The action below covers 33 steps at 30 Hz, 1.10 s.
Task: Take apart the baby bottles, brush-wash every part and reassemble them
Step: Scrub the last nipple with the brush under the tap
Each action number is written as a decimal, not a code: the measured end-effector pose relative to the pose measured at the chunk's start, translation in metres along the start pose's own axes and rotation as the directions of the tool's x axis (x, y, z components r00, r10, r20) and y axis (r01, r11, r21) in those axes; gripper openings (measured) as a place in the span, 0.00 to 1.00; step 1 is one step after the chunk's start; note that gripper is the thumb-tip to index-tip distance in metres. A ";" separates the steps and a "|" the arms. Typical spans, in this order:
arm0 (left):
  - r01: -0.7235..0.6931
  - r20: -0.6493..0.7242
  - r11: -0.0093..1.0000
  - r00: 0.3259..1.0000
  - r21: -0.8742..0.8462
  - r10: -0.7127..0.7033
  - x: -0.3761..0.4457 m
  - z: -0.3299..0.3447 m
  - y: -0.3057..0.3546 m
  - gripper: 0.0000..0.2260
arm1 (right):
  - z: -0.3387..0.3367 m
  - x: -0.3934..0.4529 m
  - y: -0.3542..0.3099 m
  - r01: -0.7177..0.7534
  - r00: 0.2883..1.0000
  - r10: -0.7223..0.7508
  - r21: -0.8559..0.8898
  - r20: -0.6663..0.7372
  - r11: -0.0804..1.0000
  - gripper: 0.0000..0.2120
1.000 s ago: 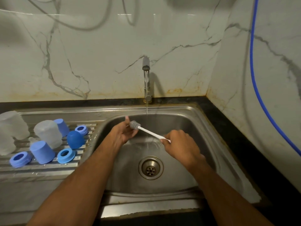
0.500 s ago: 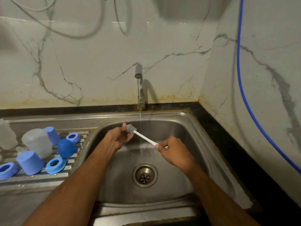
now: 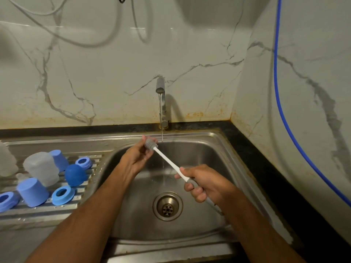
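Note:
Over the steel sink point(image 3: 226, 149) my right hand point(image 3: 206, 182) grips the white handle of a bottle brush point(image 3: 169, 162). Its grey ribbed head lies between the thumb and fingers of my left hand point(image 3: 137, 154), just left of the thin water stream from the tap point(image 3: 161, 88). On the ribbed drainboard point(image 3: 38, 213) at left stand upturned frosted bottles point(image 3: 40, 168), light blue caps point(image 3: 32, 191), blue collar rings point(image 3: 62, 194) and a dark blue dome cap point(image 3: 75, 174).
The drain strainer point(image 3: 167, 205) sits in the basin floor below my hands. A blue hose point(image 3: 284, 114) hangs down the right marble wall. Grey cables loop across the back wall. A black counter strip borders the sink at right.
The view has shifted right, sliding the drainboard parts toward the left edge. My right hand has slid a little down the handle; my left hand stays on the brush head.

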<state>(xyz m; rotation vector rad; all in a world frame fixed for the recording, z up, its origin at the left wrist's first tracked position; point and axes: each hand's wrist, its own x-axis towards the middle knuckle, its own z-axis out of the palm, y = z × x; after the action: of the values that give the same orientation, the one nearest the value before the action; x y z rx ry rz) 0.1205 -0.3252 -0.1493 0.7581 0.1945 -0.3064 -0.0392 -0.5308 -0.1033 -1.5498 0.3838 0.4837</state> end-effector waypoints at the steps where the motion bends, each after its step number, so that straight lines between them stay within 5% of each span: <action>1: 0.036 -0.047 0.996 0.998 0.083 -0.032 0.000 0.002 -0.002 0.15 | 0.000 0.000 0.003 0.081 0.990 -0.101 -0.187 -0.103 0.979 0.16; 2: 0.079 -0.119 0.983 0.991 0.165 -0.059 0.002 0.001 -0.005 0.15 | 0.001 0.000 0.005 0.140 0.946 -0.258 -0.468 -0.198 0.873 0.16; 4: 0.137 -0.202 0.964 0.975 0.226 -0.091 0.003 0.002 -0.008 0.17 | 0.000 0.003 0.009 0.102 0.805 -0.559 -0.883 -0.197 0.457 0.14; 7: 0.105 -0.186 0.980 0.980 0.169 -0.072 0.008 0.004 -0.004 0.19 | 0.002 0.008 0.008 0.107 0.726 -0.681 -0.961 -0.100 0.255 0.13; 9: 0.065 -0.148 0.990 0.988 0.123 -0.046 0.006 0.005 0.001 0.19 | 0.007 0.011 0.009 0.189 0.768 -0.626 -0.886 -0.136 0.423 0.13; 11: 0.031 -0.108 0.997 0.994 0.076 -0.022 0.002 0.007 0.003 0.19 | 0.009 0.013 0.008 0.248 0.915 -0.359 -0.447 -0.183 0.860 0.14; 12: 0.017 -0.075 0.999 0.997 0.036 -0.015 -0.001 0.008 0.003 0.19 | 0.007 0.012 0.005 0.152 0.978 -0.174 -0.178 -0.117 0.972 0.15; 15: 0.004 0.022 0.998 1.000 -0.064 -0.003 -0.004 0.007 0.002 0.20 | -0.001 0.006 0.002 -0.034 0.997 0.025 0.117 0.079 0.992 0.17; 18: 0.089 -0.044 0.989 0.995 0.115 -0.085 0.001 0.005 -0.003 0.19 | 0.000 0.006 0.007 0.101 0.984 -0.124 -0.175 -0.126 0.979 0.15; 19: 0.116 -0.108 0.974 0.989 0.196 -0.096 0.002 0.005 -0.006 0.18 | 0.001 0.007 0.009 0.155 0.940 -0.265 -0.425 -0.213 0.892 0.15; 21: 0.145 -0.203 0.953 0.975 0.268 -0.091 0.001 0.005 -0.008 0.18 | -0.001 0.010 0.011 0.125 0.820 -0.531 -0.837 -0.215 0.532 0.14; 23: 0.112 -0.220 0.968 0.974 0.226 -0.061 0.000 0.004 -0.004 0.15 | 0.003 0.012 0.012 0.099 0.757 -0.641 -0.948 -0.125 0.303 0.14; 24: 0.087 -0.195 0.977 0.980 0.193 -0.049 0.001 0.003 -0.001 0.14 | 0.008 0.014 0.013 0.122 0.751 -0.652 -0.949 -0.103 0.290 0.14; 26: 0.046 -0.130 0.989 0.991 0.140 -0.027 0.001 0.004 0.004 0.16 | 0.016 0.017 0.014 0.237 0.804 -0.576 -0.805 -0.151 0.543 0.15; 28: 0.025 -0.080 0.997 0.997 0.079 -0.019 -0.001 0.006 0.006 0.19 | 0.014 0.018 0.010 0.200 0.960 -0.242 -0.259 -0.140 0.945 0.16; 30: 0.022 -0.009 1.000 1.000 -0.007 -0.022 -0.003 0.007 0.005 0.19 | 0.006 0.012 0.004 -0.012 0.999 0.007 0.100 0.048 0.995 0.16; 33: 0.053 0.010 0.994 0.998 0.091 -0.054 -0.004 0.007 0.002 0.16 | -0.002 0.008 0.006 -0.016 1.000 0.015 0.053 0.018 0.998 0.17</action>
<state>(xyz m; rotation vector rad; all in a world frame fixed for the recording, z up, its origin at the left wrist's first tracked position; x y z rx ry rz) 0.1176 -0.3279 -0.1416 0.8418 0.1899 -0.3732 -0.0354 -0.5322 -0.1128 -1.4909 0.3930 0.4949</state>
